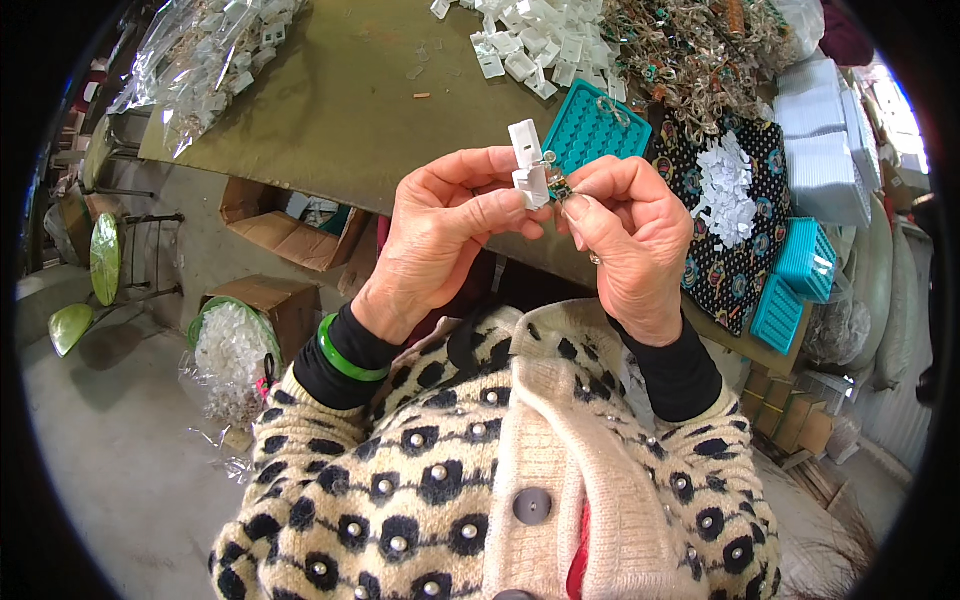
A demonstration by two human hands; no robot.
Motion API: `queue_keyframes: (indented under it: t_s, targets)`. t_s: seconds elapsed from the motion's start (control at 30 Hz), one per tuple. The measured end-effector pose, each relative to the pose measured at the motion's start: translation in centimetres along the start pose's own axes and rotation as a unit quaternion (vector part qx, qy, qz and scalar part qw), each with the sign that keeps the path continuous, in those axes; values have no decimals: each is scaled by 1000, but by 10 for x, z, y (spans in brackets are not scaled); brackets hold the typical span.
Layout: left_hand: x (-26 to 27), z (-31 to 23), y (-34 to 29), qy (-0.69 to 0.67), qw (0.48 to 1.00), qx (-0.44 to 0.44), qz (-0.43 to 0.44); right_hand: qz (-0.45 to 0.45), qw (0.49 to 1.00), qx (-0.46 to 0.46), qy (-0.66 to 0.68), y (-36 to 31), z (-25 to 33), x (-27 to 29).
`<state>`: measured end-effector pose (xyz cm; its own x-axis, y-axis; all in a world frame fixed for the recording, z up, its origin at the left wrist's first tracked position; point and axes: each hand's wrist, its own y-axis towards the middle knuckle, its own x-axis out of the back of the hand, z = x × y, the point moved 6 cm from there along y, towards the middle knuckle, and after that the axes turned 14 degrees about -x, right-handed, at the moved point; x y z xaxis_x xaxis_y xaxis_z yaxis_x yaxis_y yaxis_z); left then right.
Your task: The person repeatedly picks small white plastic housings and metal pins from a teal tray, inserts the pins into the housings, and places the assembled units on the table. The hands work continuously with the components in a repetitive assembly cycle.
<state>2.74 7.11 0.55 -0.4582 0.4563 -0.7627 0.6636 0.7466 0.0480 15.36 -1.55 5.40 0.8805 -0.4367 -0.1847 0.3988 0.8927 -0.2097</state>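
My left hand [430,225] is closed on a small white plastic piece [524,145] with slots, shaped like an opened hinged holder. Its thumb and fingers pinch the lower half. Close against it, my right hand [642,225] pinches a tiny trinket [560,187] with green and shiny metal parts, perhaps an earring. The two pieces meet or nearly meet between my fingertips; I cannot tell if they are joined. Just beyond my hands lies a teal tray [580,122] with rows of hollows and a small clear thing at its far end.
Across the olive table [350,100] lie a heap of white holders [545,40], a tangled mound of bagged trinkets [690,60], and white cards [727,190] on black patterned cloth [705,275]. Teal trays [806,262] and white trays [820,140] stand right. A cardboard box [285,240] sits lower left.
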Motion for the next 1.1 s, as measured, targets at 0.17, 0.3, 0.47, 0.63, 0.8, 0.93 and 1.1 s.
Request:
queue_keyframes:
  t_s: [0.17,0.3,0.47,0.63,0.8,0.93,1.1]
  targets:
    - [-2,1,-3,16,999,-30,1,0,998,-69,4,-3,-3,-1]
    - [0,1,-3,53,997,-56,3,3,998,-66,-24,-8,0,-8]
    - [-2,0,-6,59,993,-99,-22,-24,996,-38,-72,-13,0,-14]
    - [-5,0,-8,51,994,-85,-42,-101,895,260,-349,-25,15,-26]
    - [-5,-6,-13,138,982,-104,-76,-126,799,402,-428,-34,11,-36]
    - [-10,-12,-18,261,944,-177,-93,-137,789,412,-435,-33,8,-38]
    - [-4,1,-19,15,994,-45,-101,-119,916,218,-315,-26,-3,-29]
